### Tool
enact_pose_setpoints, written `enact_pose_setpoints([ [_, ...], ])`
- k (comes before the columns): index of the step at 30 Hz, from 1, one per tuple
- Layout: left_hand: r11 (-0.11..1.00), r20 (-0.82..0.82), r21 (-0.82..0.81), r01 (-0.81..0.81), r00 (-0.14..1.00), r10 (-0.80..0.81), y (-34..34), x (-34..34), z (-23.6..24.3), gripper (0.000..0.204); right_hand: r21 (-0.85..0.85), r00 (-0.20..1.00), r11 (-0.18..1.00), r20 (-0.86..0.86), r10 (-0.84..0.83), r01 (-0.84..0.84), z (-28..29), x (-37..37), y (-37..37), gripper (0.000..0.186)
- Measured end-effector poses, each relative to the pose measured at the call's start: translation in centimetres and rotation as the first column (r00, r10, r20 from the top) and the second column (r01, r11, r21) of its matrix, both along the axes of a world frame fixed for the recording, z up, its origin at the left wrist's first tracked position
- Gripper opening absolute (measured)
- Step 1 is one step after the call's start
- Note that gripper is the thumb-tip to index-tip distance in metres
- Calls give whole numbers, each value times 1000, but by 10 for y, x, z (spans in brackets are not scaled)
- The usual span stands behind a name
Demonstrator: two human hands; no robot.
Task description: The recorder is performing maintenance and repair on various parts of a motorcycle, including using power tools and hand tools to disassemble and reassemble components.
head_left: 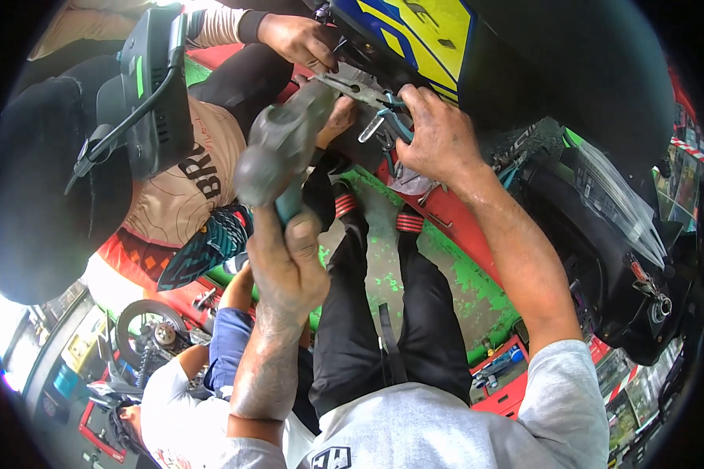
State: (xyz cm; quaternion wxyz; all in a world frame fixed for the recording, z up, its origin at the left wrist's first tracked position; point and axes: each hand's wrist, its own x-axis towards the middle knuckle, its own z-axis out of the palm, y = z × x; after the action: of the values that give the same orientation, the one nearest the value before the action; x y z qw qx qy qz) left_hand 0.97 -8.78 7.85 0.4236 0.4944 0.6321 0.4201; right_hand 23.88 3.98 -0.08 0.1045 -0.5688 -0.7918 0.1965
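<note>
My left hand [289,262] grips the teal handle of a hammer [274,148]. Its thick grey head is raised close in front of me and slightly blurred. In my right hand [438,137] is a pair of long-nose pliers [360,90] with blue-grey handles, its jaws pointing left beneath a yellow and blue motorcycle panel [426,35]. A co-worker's hand [297,39] in a striped sleeve is just above the jaw tips. Another bare hand [339,121] shows partly behind the hammer. Whatever the jaws touch is too small to make out.
A red bench [469,242] with green edging lies below the panel. A black motorcycle seat and mirror [145,94] fill the left. At the right hangs a black part [641,305] with keys. Another person [188,399] sits at the lower left near a motorcycle wheel [145,332].
</note>
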Motion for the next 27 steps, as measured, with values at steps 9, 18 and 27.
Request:
enact_pose_setpoints([
  [9, 975, 22, -176, -139, 989, 145, -24, -17, -30, 54, -52, 997, 999, 71, 0, 4, 5, -1, 7, 44],
  [18, 964, -65, -210, -162, 986, 152, -17, -27, -34, 61, -65, 990, 998, 134, 31, -22, 12, 0, 10, 46],
  [27, 985, -188, -159, -73, 981, 43, 8, -28, -43, 48, -31, 980, 999, 195, 39, -34, 12, -5, 10, 44],
])
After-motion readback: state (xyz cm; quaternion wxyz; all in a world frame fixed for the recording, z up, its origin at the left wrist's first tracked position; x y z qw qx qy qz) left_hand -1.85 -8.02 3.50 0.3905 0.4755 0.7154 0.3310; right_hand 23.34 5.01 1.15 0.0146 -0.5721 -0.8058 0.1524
